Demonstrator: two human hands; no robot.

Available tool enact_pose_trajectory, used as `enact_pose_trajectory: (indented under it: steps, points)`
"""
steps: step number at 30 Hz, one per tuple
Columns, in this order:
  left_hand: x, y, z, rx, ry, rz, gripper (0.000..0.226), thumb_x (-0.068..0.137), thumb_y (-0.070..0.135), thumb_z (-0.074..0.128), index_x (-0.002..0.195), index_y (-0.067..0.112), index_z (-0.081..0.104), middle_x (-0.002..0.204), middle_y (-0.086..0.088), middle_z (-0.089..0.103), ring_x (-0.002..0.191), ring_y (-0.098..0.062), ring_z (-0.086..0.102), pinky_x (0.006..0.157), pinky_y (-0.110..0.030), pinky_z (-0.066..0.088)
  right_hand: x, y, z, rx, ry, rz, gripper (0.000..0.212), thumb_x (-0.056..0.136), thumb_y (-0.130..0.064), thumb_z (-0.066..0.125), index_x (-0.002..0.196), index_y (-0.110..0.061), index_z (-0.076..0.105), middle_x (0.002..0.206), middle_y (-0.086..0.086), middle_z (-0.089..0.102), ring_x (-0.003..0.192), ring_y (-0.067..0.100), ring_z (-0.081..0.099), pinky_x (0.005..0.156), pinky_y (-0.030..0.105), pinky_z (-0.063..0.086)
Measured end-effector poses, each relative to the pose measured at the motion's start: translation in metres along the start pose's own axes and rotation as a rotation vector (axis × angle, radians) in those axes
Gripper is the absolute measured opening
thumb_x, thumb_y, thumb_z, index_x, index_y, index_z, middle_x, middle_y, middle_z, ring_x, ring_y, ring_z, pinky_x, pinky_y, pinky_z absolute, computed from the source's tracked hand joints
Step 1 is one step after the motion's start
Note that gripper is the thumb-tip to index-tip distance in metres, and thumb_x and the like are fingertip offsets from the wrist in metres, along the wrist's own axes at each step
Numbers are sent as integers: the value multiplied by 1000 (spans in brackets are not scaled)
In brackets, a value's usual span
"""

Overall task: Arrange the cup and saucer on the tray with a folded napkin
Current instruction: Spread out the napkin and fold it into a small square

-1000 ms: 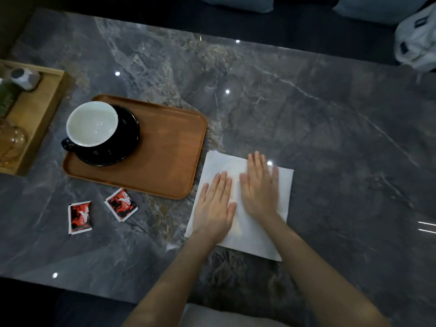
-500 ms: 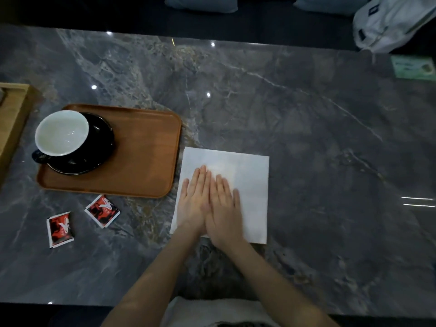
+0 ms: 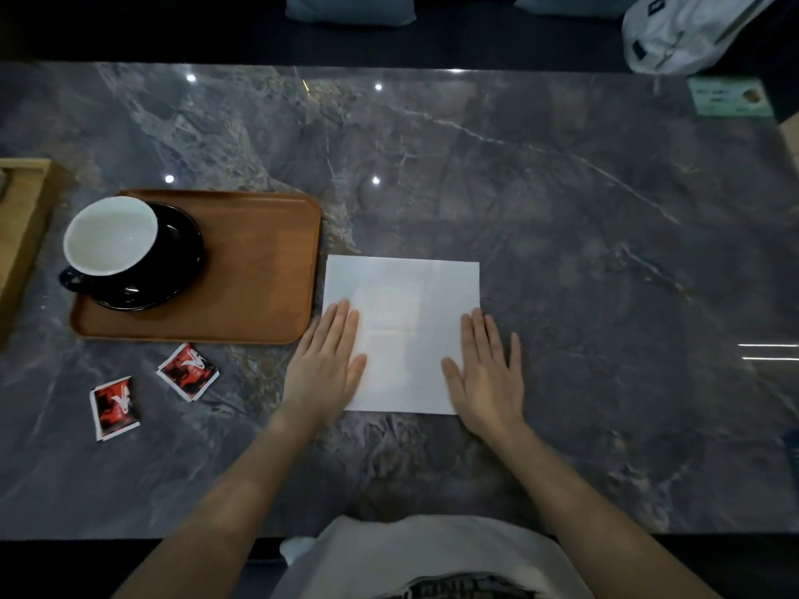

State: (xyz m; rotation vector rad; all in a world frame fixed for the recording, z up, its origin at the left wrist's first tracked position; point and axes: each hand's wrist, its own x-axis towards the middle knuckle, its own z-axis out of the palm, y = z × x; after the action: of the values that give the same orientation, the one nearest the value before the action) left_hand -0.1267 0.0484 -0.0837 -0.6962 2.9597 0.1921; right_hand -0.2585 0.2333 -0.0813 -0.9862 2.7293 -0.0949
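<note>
My left hand [image 3: 322, 368] lies flat on the near left edge of the napkin [image 3: 404, 330], and my right hand [image 3: 487, 376] lies flat on its near right edge; on both the fingers [image 3: 341, 324] are straight and close together, pressing down and gripping nothing. The napkin is spread as a white square on the worktop [image 3: 562, 252], just beside the right rim of the tray [image 3: 259, 270], not on it. The cup [image 3: 110, 237] sits on the saucer [image 3: 173, 261] at the left end of the tray, so by my reckoning that half of the job is done and the folding is the step in hand.

What could go wrong, I think, comes from the polished stone: thin paper under flat palms may skid when I lift an edge, and the fold would come out crooked. If I pinch only one corner the sheet could twist or tear. Sliding it leftward could catch the tray's rim and crumple it, and a careless sweep of my left arm might nudge the tray and rattle the cup. The two red sachets [image 3: 188, 371] near my left wrist could get dragged along as well
</note>
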Motion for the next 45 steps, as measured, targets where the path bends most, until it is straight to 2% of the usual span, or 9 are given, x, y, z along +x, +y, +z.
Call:
enact_pose_trajectory:
  steps: [5, 8, 10, 13, 16, 22, 31, 39, 45]
  points:
    - [-28, -5, 4, 33, -54, 10, 68, 96, 44, 5, 141, -1, 29, 149, -15, 32, 138, -25, 29, 110, -36, 19, -3, 13, 2, -22, -18, -30, 69, 91, -53, 12, 148, -16, 5, 158, 2, 9, 141, 11, -3, 112, 37, -15]
    - [-30, -1, 3, 38, -38, -9, 64, 96, 41, 14, 138, -3, 35, 146, -18, 37, 136, -28, 34, 109, -41, 31, -3, 15, 0, 20, -35, -54, 70, 90, -52, 8, 149, -15, 5, 158, 4, 6, 141, 11, -8, 112, 36, -16]
    - [-24, 4, -4, 5, -11, -18, 58, 91, 32, 28, 130, -5, 47, 137, -21, 48, 128, -32, 46, 100, -46, 42, -1, 14, -4, 75, -12, -71, 69, 89, -48, 12, 148, -10, 15, 157, 10, 14, 144, 19, 2, 113, 35, -10]
    - [-5, 11, -21, -132, 75, 32, 39, 83, 19, 39, 104, -1, 64, 112, -20, 65, 102, -35, 64, 79, -40, 54, 11, 9, -17, 180, 110, -113, 52, 89, -31, 30, 126, -2, 53, 139, 21, 47, 132, 34, 40, 110, 38, 18]
    - [33, 11, -37, -229, 115, 65, 25, 78, 4, 53, 99, -2, 65, 105, -23, 66, 93, -38, 65, 72, -42, 55, 38, 1, -33, 244, 193, -196, 35, 85, -14, 44, 111, 1, 63, 126, 22, 58, 119, 37, 54, 102, 42, 40]
    - [96, -6, -59, -80, -117, -15, 45, 80, 6, 58, 124, 6, 50, 126, -17, 50, 118, -35, 44, 91, -45, 43, 106, -8, -72, 129, -225, -168, 63, 85, -15, 54, 142, -11, 27, 150, 8, 28, 139, 26, 23, 112, 38, 20]
    - [140, -9, -80, 36, -495, -22, 56, 67, 22, 77, 118, 17, 55, 124, -7, 55, 120, -27, 42, 93, -38, 35, 143, -22, -89, -86, -433, -149, 63, 68, -16, 74, 122, -10, 43, 128, 14, 46, 122, 31, 37, 95, 40, 37]
    - [143, -4, -85, 20, -565, -46, 45, 68, 20, 76, 111, 14, 64, 111, -10, 64, 106, -29, 56, 76, -32, 40, 150, -30, -96, -192, -456, -199, 42, 64, -19, 78, 101, -9, 63, 114, 10, 61, 111, 28, 52, 80, 34, 42]
    - [123, -1, -80, 24, -384, -2, 28, 80, 10, 61, 107, 11, 65, 109, -12, 62, 100, -30, 59, 69, -33, 43, 131, -22, -100, -54, -397, -202, 16, 72, -11, 67, 84, -17, 60, 95, 8, 64, 99, 29, 60, 71, 30, 35]
